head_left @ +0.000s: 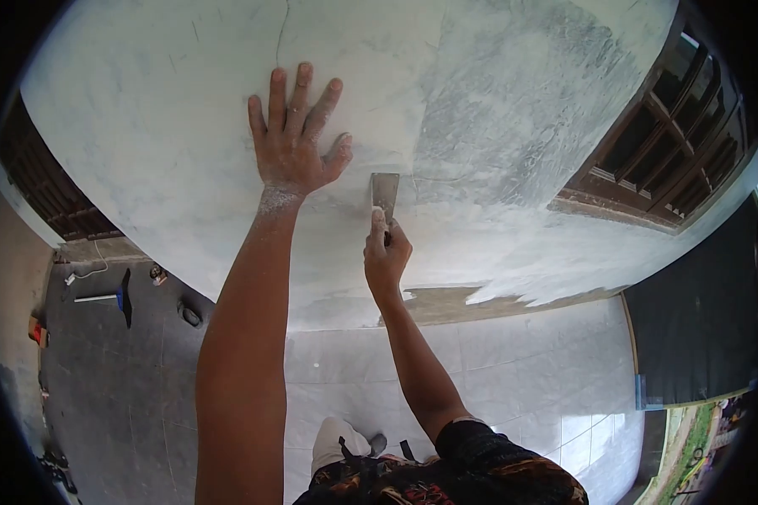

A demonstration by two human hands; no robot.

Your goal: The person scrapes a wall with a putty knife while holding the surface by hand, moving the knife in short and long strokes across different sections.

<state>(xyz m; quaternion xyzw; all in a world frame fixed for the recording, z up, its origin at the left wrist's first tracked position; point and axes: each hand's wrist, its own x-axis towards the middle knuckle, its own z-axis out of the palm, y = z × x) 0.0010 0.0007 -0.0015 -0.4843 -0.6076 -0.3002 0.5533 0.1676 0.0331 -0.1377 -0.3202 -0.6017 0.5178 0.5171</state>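
Observation:
Flat against the white-plastered wall (210,143), my left hand (293,139) rests with its fingers spread, dusted with white powder. To its right and a little lower, my right hand (387,251) grips a putty knife (385,189), its metal blade pointing up and lying close over the wall surface. Pale smears of putty mark my right fingers. A grey, streaky patch (514,109) of thinner coating covers the wall up and right of the blade. A thin crack runs down the wall to just above my left fingertips.
A brown wooden window (674,126) is set in the wall at right, another dark window frame (46,172) at left. Below lies a tiled floor (514,370), with a broom (124,299) at left. Bare brownish wall (446,305) shows along the base. A dark panel (691,295) stands at right.

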